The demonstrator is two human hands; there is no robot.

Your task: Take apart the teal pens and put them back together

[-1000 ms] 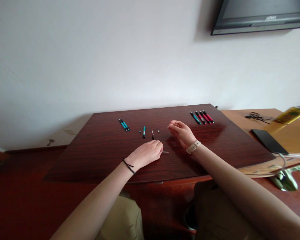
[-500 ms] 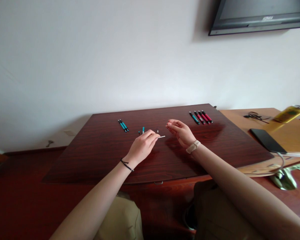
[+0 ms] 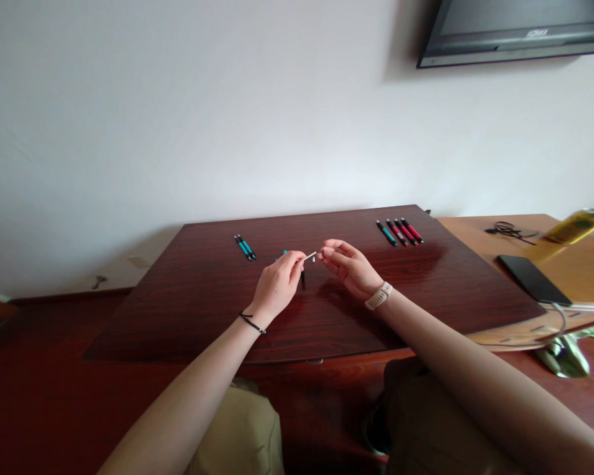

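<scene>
My left hand pinches a thin white pen refill, its end pointing up toward the right hand. Close to that end, my right hand has thumb and fingertips pressed together; anything between them is too small to make out. Below the fingers, a small pale pen tip stands on the dark wooden table. A black pen part shows beside the left fingers, and a teal pen part is mostly hidden behind that hand.
Two teal pens lie at the table's left. Toward the right back lie a teal pen and several red pens. A lighter side table holds a phone, black cable and yellow can. A television hangs above.
My left hand has tilted the refill upward, and my right hand has come slightly left, so its fingertips are now near the refill's end. The black pen part has come into sight.
</scene>
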